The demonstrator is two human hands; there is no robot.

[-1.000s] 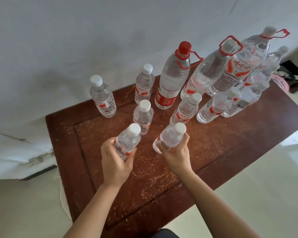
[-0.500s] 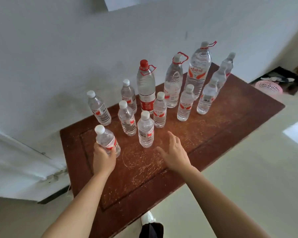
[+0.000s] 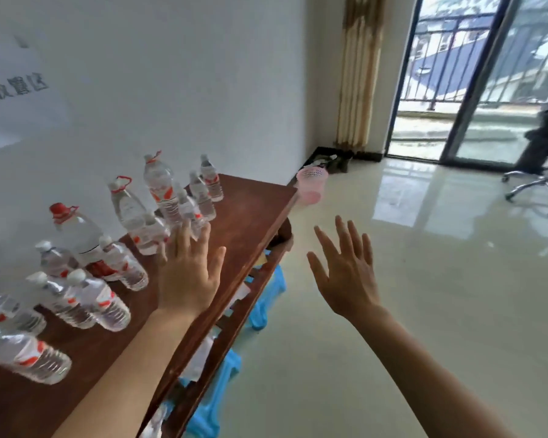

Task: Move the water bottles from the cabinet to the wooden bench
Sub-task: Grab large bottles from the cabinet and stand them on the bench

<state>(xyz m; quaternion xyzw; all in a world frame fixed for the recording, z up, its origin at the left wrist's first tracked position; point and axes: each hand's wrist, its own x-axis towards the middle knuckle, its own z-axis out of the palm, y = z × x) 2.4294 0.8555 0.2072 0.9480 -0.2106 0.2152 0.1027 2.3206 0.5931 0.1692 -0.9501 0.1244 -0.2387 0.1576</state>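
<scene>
Several clear water bottles with red-and-white labels stand on the brown wooden bench (image 3: pixel 250 213) along the white wall. Small ones with white caps fill the near left, one of them (image 3: pixel 29 358) closest to me. A large bottle with a red cap (image 3: pixel 76 235) stands behind them, and taller handled bottles (image 3: pixel 159 184) stand farther back. My left hand (image 3: pixel 187 273) hovers open above the bench's front edge, fingers spread, holding nothing. Empty too, my right hand (image 3: pixel 345 270) is raised over the floor to the right of the bench. The cabinet is out of view.
Blue plastic stools (image 3: pixel 266 298) sit under the bench. A pink basket (image 3: pixel 312 184) stands on the floor past the bench's far end. Glossy tiled floor (image 3: pixel 393 327) stretches right toward a glass balcony door (image 3: pixel 475 77) and an office chair base (image 3: pixel 535 188).
My left hand has let go of the small bottle it held and lifted off. Both hands have drawn back open, and my view has swung right toward the room.
</scene>
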